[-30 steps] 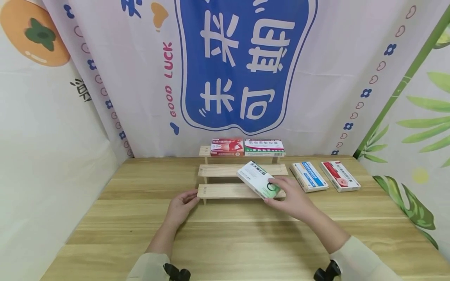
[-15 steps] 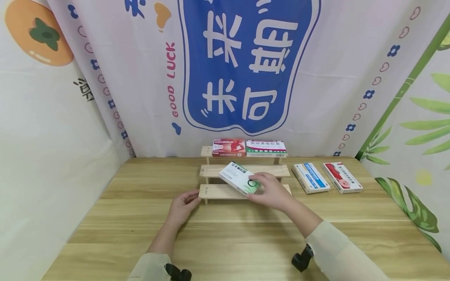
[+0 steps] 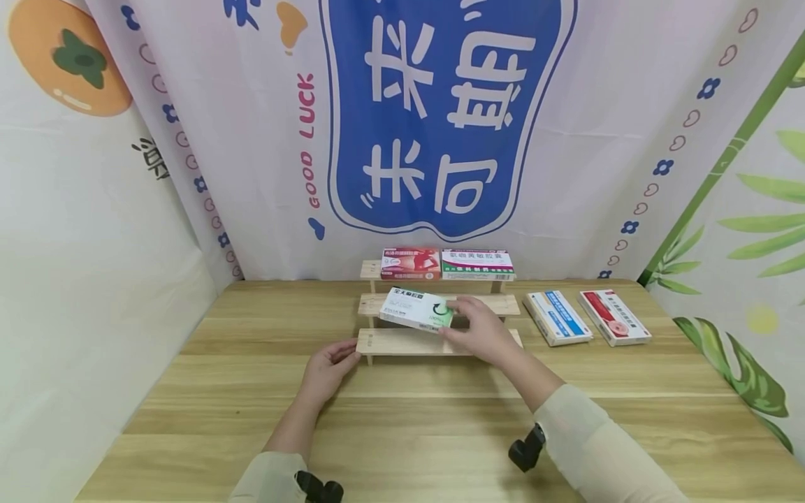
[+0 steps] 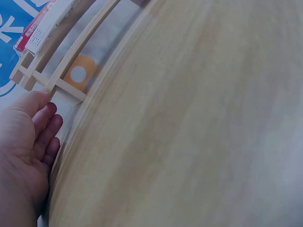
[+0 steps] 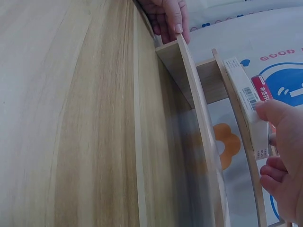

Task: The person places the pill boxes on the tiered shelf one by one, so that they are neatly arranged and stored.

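Note:
My right hand [image 3: 481, 332] grips the right end of a white and green medicine box [image 3: 411, 309], thumb on the near edge. The box lies over the middle step of a three-step wooden display rack [image 3: 402, 342]; in the right wrist view this box [image 5: 259, 135] stands along that step's board. With thumb and fingers, my left hand [image 3: 328, 370] holds the left end of the rack's lowest step; the left wrist view shows the thumb of this hand [image 4: 23, 137] at the board's corner.
A red medicine box [image 3: 411, 263] and a white, green and magenta one [image 3: 478, 265] sit side by side on the top step. On the table to the right lie a blue-and-white box [image 3: 557, 318] and a red-and-white box [image 3: 615, 318]. A printed cloth [image 3: 270, 140] hangs behind.
My right hand has carried the white and green box leftward and back, from over the front step to the middle step, turning it nearly parallel to the rack. My left hand stays at the rack's end.

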Demonstrator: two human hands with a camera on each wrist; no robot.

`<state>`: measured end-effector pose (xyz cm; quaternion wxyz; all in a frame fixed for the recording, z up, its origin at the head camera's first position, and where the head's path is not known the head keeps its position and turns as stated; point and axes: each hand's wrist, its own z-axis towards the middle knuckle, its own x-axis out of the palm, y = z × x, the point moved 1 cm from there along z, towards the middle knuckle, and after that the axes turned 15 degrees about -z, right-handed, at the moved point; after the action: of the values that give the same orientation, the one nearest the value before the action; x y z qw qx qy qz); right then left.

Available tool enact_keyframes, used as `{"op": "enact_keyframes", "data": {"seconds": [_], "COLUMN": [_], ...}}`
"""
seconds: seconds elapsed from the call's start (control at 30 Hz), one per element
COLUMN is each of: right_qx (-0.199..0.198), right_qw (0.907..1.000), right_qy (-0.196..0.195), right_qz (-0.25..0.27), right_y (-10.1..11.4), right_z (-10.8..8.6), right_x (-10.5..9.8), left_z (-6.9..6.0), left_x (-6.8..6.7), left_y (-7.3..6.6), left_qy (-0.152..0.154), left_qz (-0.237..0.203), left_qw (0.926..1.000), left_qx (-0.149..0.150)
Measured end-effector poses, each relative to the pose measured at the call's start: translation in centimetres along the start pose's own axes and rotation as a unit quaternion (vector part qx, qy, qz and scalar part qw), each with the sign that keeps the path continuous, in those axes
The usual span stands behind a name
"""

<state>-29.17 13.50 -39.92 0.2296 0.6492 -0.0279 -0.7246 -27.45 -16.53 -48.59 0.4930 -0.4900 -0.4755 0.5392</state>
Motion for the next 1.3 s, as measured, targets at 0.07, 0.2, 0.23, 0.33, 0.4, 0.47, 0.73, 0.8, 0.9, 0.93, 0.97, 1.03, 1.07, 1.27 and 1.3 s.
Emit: {"op": "enact_keyframes", "data": {"seconds": [0.07, 0.2, 0.23, 0.33, 0.4, 0.47, 0.73, 0.8, 0.9, 0.93, 0.97, 1.03, 1.07, 1.27, 1.3], "right_qx": [0.006, 0.027, 0.032, 0.044, 0.047, 0.051, 0.059, 0.059, 0.062, 0.062, 0.063, 0.064, 0.064, 0.067, 0.069], "right_qw": [1.0, 0.9996, 0.9994, 0.9989, 0.9987, 0.9984, 0.9976, 0.9975, 0.9972, 0.9972, 0.9971, 0.997, 0.9969, 0.9963, 0.9961], "right_qy": [-0.006, -0.008, -0.007, -0.007, -0.012, -0.016, -0.027, -0.027, -0.026, -0.026, -0.026, -0.027, -0.027, -0.026, -0.025], "right_qz": [0.003, 0.005, 0.007, 0.013, 0.017, 0.021, 0.024, 0.027, 0.031, 0.032, 0.034, 0.036, 0.036, 0.046, 0.05], "right_y": [0.0, 0.2, 0.2, 0.5, 0.7, 0.8, 1.1, 1.2, 1.4, 1.4, 1.5, 1.5, 1.5, 1.4, 1.3], "right_z": [0.2, 0.6, 0.7, 1.1, 1.3, 1.5, 2.2, 2.3, 2.4, 2.5, 2.5, 2.5, 2.5, 2.6, 2.6], "right_x": [0.1, 0.3, 0.4, 0.5, 0.6, 0.8, 1.2, 1.2, 1.3, 1.3, 1.4, 1.4, 1.5, 1.7, 1.7], "left_z": [0.0, -0.1, 0.0, 0.0, 0.1, 0.1, 0.2, 0.2, 0.2, 0.2, 0.2, 0.2, 0.2, 0.2, 0.2], "left_x": [0.0, 0.0, 0.0, 0.0, -0.1, -0.1, 0.0, 0.0, 0.0, 0.0, 0.0, 0.0, 0.0, 0.0, 0.0], "left_y": [-0.1, -0.2, -0.2, -0.1, -0.1, 0.0, 0.1, 0.0, 0.1, 0.1, 0.1, 0.2, 0.2, 0.1, 0.1], "left_qy": [0.0, 0.0, 0.0, -0.001, -0.002, -0.002, -0.002, -0.002, -0.002, -0.001, -0.002, -0.003, -0.004, -0.005, -0.005], "left_qz": [-0.001, 0.001, 0.002, 0.0, 0.0, 0.002, 0.004, 0.004, 0.005, 0.005, 0.005, 0.005, 0.005, 0.002, 0.001], "left_qw": [1.0, 1.0, 1.0, 1.0, 1.0, 1.0, 1.0, 1.0, 1.0, 1.0, 1.0, 1.0, 1.0, 1.0, 1.0], "left_qx": [0.0, 0.0, 0.0, 0.0, 0.0, 0.0, 0.001, 0.001, 0.001, 0.001, 0.001, 0.0, 0.0, -0.002, -0.003]}}
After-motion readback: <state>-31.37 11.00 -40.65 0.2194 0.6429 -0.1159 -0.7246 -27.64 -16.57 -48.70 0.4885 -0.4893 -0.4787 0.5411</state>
